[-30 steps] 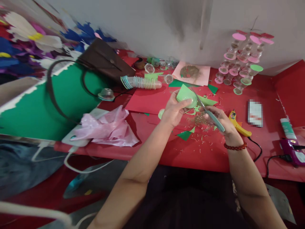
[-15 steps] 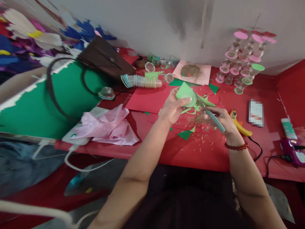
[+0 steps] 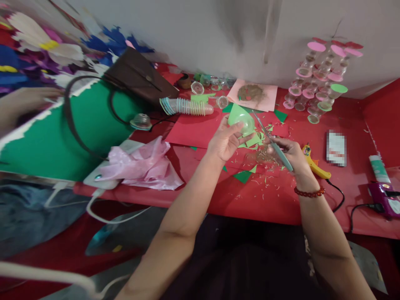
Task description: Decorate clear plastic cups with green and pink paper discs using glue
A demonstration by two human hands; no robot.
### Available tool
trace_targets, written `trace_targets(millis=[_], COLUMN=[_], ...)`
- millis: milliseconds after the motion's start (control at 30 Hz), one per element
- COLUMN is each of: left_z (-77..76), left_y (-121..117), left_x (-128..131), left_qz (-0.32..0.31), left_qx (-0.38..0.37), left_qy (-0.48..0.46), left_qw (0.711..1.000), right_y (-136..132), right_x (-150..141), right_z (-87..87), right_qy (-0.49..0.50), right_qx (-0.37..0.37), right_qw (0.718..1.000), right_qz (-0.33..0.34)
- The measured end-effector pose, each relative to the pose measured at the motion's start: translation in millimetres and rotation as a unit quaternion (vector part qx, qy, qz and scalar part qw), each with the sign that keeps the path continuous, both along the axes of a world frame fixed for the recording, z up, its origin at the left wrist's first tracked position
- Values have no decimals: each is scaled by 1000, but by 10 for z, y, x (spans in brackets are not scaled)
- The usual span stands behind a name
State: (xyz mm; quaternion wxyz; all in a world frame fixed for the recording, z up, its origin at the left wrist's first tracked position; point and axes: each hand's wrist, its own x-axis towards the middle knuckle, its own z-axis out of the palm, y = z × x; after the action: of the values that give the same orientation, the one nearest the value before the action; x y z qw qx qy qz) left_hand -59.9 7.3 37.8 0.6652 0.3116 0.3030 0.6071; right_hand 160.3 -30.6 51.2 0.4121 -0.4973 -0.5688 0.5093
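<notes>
My left hand [image 3: 226, 139] grips a clear plastic cup [image 3: 246, 124], whose rim lies against a piece of light green paper [image 3: 235, 113]. A pointed corner of the paper stands out at the upper left, while the right side follows the round rim. Scissors with grey-green handles [image 3: 281, 155] are in my right hand [image 3: 292, 156], their blades pointing up and left, just apart from the paper. Whether the blades are parted is hard to see. Light green offcuts [image 3: 254, 141] and thin shreds lie on the red table [image 3: 265, 204] below.
A yellow glue gun [image 3: 317, 166] lies right of my right hand. Ringed, nested cups [image 3: 187, 106] lie behind a pink plastic bag [image 3: 140, 166]. A brown handbag [image 3: 139, 77] stands at left. Decorated cup strings [image 3: 308, 91] lean on the wall. Another person's arm [image 3: 25, 102] reaches in at far left.
A strip of light green paper has come off the right side of the piece and lies among the offcuts. My left hand has shifted slightly left, away from the scissors.
</notes>
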Motion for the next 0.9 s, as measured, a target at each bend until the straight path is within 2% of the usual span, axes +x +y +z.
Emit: trace_targets(millis=[100,200,400,567,733,900], left_z=[-5,13,53,50,46,51], left_y=[4,-11,-72,-104,-106,-78], left_x=[1,21,100,150,158,125], left_qz=[1,-12,-45,-46,-41,-45], left_qx=[-8,-23,-28,-39,-44,-43], left_qy=[-18,-10,8,15,7,5], left_qw=[1000,1000,999,998,998,998], right_y=[-20,-21,8,25,23,0], right_x=[-7,-6,-35,-58,-74,-41], right_z=[46,45,-78,-132,-107,-42], right_qy=[11,15,52,73,72,50], right_qx=[0,-9,-11,-13,-15,-6], right_qw=[1000,1000,997,996,997,998], right_qz=[-11,14,54,42,21,35])
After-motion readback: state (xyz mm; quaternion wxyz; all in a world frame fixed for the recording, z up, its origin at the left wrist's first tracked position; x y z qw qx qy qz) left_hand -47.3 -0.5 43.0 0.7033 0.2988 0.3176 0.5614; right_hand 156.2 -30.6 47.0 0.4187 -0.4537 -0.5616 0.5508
